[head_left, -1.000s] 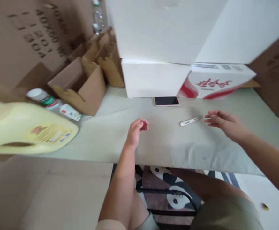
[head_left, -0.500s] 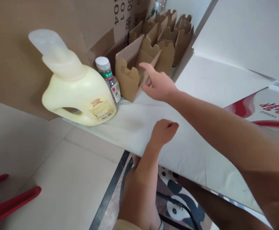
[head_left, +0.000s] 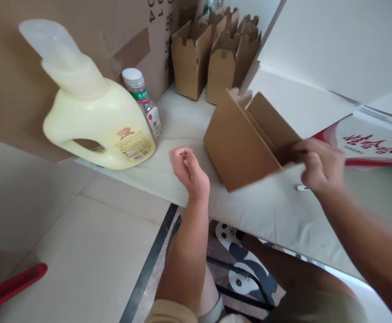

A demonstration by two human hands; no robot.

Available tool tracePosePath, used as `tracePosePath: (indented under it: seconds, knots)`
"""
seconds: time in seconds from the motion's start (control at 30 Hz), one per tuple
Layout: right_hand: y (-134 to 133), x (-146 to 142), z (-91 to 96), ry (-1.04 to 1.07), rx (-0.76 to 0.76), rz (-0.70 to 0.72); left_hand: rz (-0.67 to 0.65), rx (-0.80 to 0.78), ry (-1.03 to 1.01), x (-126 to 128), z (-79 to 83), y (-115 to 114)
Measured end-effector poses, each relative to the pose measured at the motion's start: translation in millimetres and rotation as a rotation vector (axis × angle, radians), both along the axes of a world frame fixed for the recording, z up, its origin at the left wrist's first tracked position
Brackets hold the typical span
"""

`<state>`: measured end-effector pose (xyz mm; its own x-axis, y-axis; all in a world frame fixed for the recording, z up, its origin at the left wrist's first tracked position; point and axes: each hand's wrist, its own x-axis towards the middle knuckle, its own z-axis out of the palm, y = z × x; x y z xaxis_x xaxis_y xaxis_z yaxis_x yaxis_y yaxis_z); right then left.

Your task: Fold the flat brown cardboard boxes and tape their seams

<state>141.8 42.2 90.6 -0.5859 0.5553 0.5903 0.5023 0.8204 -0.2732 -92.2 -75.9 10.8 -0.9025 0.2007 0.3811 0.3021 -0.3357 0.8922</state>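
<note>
My right hand grips the near edge of an open brown cardboard box, with thumb and fingers pinching its wall. The box is tilted over the cloth-covered table, its notched rim toward the far side. My left hand is held just left of the box, apart from it, with the fingers curled in and nothing visible in them. Behind stand several more brown cardboard boxes with notched rims, packed close together. Left of my left hand are a clear bottle with a white cap and a large pale yellow jug.
A big carton with printed characters backs the table on the left. To the right lies a white and red printed package, and a small white object sits near my right hand. Red bars show at lower left.
My right hand has taken the nearest cardboard box from the group and pulled it right and toward me. My left hand has moved left and slightly up, still curled. The view has shifted slightly.
</note>
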Motion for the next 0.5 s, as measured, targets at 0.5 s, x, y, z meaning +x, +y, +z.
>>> tracePosePath:
  seconds: [0.5]
  knots:
    - [-48.2,100.0,-42.7,0.927,-0.757,-0.548,-1.028,0.019,-0.211,90.4,-9.3,62.3]
